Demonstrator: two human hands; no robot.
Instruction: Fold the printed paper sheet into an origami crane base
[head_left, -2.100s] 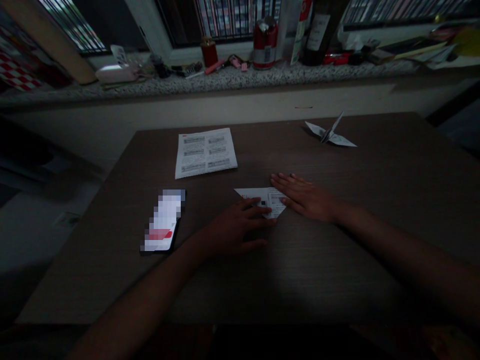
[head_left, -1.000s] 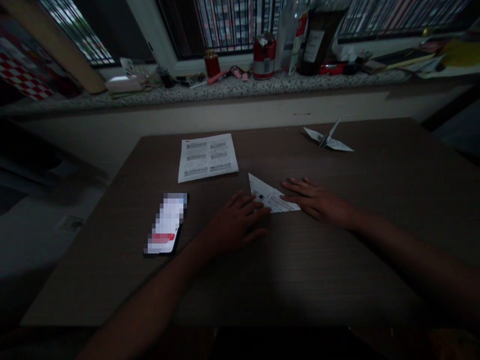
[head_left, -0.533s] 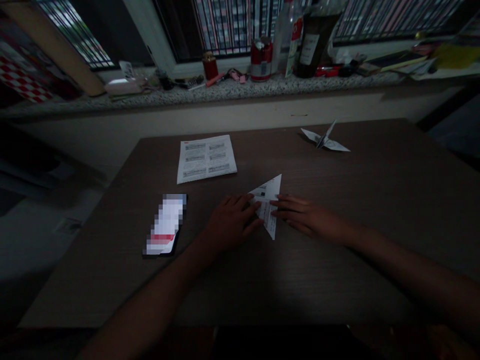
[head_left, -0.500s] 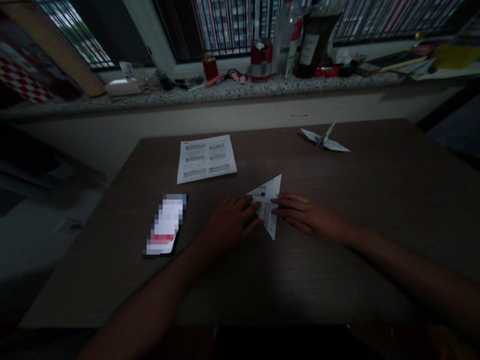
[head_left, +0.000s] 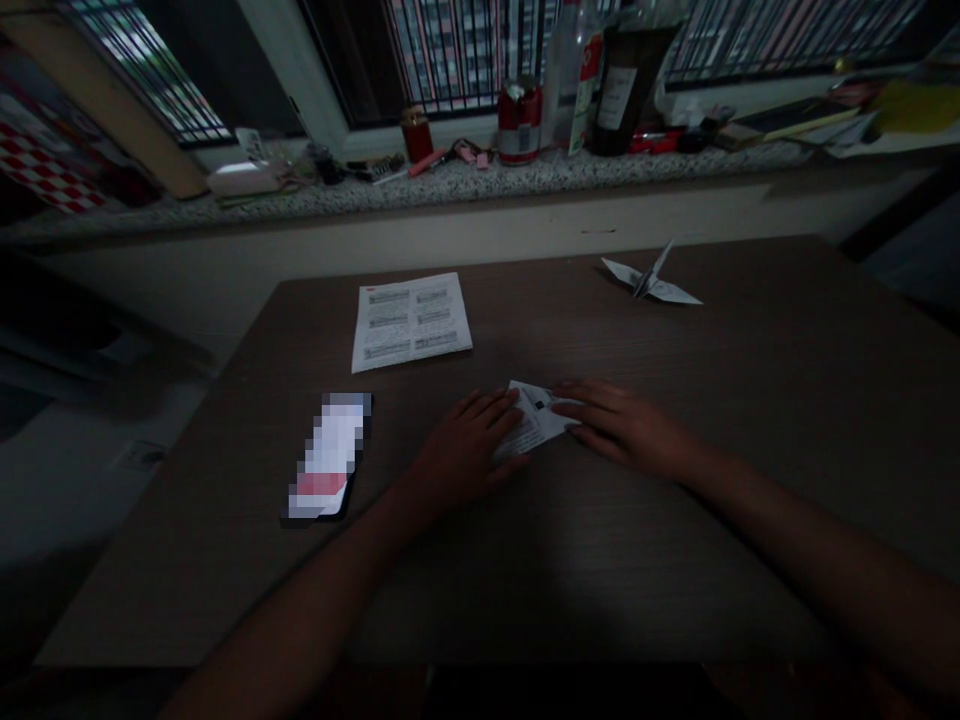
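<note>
A small folded piece of printed paper (head_left: 541,412) lies on the table in front of me, between my two hands. My left hand (head_left: 469,440) rests palm down with its fingers stretched over the paper's left part, the thumb along the near side. From the other side, the outstretched fingers of my right hand (head_left: 626,425) lie flat on the paper's right corner. Both hands cover some of the paper's edges, so its full outline is hidden.
A folded paper crane (head_left: 652,282) stands at the back right of the table (head_left: 525,570). A flat printed sheet (head_left: 412,320) lies back left, with a phone (head_left: 330,455) nearer me. Behind, the stone windowsill (head_left: 360,195) carries a red can (head_left: 519,125), bottles and small items.
The folded paper has turned; its tall far and near points no longer show, and it now spreads sideways under my fingers. My hands have shifted only slightly.
</note>
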